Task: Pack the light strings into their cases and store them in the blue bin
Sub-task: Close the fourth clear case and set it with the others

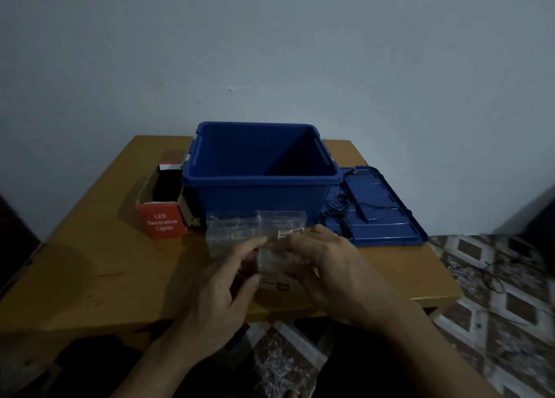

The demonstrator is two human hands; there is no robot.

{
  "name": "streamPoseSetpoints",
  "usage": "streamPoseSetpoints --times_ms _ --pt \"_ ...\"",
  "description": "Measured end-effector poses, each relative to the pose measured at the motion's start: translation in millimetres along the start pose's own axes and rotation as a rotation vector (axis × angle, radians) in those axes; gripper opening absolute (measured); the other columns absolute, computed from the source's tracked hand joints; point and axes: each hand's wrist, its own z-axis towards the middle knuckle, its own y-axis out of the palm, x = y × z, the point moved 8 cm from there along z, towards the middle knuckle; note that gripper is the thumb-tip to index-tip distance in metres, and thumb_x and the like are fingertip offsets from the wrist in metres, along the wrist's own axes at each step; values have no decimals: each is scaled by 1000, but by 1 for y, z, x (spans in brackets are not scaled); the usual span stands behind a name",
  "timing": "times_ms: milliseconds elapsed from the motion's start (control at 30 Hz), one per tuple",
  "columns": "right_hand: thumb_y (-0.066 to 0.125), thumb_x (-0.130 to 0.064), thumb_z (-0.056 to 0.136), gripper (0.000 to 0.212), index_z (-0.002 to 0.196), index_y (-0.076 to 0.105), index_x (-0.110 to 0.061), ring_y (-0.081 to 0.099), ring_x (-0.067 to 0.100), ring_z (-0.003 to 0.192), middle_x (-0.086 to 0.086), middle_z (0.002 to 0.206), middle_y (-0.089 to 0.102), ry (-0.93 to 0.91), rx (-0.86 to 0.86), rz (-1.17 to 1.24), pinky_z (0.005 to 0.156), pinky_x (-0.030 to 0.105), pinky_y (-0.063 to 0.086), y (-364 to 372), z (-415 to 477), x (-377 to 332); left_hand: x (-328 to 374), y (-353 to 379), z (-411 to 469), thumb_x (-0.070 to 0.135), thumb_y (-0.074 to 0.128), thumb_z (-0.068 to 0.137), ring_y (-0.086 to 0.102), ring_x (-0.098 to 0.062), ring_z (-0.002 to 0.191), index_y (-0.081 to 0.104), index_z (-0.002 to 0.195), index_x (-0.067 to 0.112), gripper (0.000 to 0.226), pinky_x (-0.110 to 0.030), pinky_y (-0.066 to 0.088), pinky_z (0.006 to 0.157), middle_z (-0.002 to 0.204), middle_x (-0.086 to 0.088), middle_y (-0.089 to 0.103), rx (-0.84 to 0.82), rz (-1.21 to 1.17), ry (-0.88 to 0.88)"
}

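A clear plastic case [277,241] with a small white label is held just above the table's front, in front of the blue bin [261,184]. My left hand [222,292] pinches its left edge and my right hand [327,268] grips its right side. A second clear case [229,232] lies just left of it against the bin's front wall. The bin looks empty and has no lid on. A dark light string [345,214] lies tangled on the blue lid [381,208] to the right. An open red box [163,205] marked "LED Decorative Lights" stands left of the bin.
The wooden table [90,265] stands against a pale wall. A patterned floor [504,292] shows at the right, with a thin dark wire [492,277] trailing over it. A small flat item with a label [276,285] lies under my hands.
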Motion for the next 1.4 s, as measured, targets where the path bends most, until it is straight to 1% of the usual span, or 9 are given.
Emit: streamPoseSetpoints --times_ms 100,300,400,567,667,867,1000,1100,1400 --pt "47 -45 96 35 128 58 -35 48 4 101 -11 122 44 11 31 9 77 10 38 4 -3 2 10 0 1 20 55 99 56 3 120 47 139 41 46 -13 46 92 132 26 55 3 77 97" --pt "45 -43 99 34 127 63 -37 41 11 85 -10 95 49 15 152 -104 70 31 41 5 -9 2 6 -3 -3 21 59 96 58 0 118 58 128 34 34 -22 51 92 125 23 61 45 89 124" --pt "53 -39 98 29 126 61 -33 44 9 86 -12 96 53 16 196 -55 72 27 40 4 -13 1 9 -4 -4 21 59 96 59 1 116 57 128 35 35 -20 50 89 122 22 61 42 124 150" --pt "71 -36 91 19 99 54 -30 54 2 87 -17 98 53 89 248 81 67 19 48 -3 -19 10 14 -3 -3 15 58 98 61 -4 103 56 133 32 39 -20 49 82 114 20 60 34 146 192" --pt "74 -29 89 18 106 68 -28 58 -4 97 -17 110 57 95 233 156 77 10 47 -9 -24 15 13 -5 -3 13 59 97 63 -6 103 58 132 29 39 -25 52 82 113 17 61 49 142 204" --pt "76 -21 87 22 105 69 -31 59 -11 96 -22 100 68 119 256 183 78 4 44 -13 -31 21 14 -6 -4 13 60 95 64 -10 106 59 132 22 38 -32 54 83 113 11 64 64 131 207" --pt "69 -35 88 10 98 70 -32 55 -10 99 -19 107 65 141 187 145 77 5 42 -5 -27 27 14 -7 -4 10 61 94 62 -8 114 57 133 23 41 -31 54 89 119 11 65 54 138 211" --pt "58 -44 93 21 92 69 -26 52 -7 107 -18 123 53 103 133 140 81 4 43 5 -29 27 17 -6 -4 9 59 95 61 -8 115 62 127 20 34 -32 53 90 119 8 64 40 156 224" --pt "47 -47 96 29 110 64 -27 53 -4 103 -21 123 43 133 107 153 79 12 51 17 -31 21 16 -3 -4 19 59 97 61 -10 104 67 111 19 16 -31 51 80 109 11 59 1 163 183"
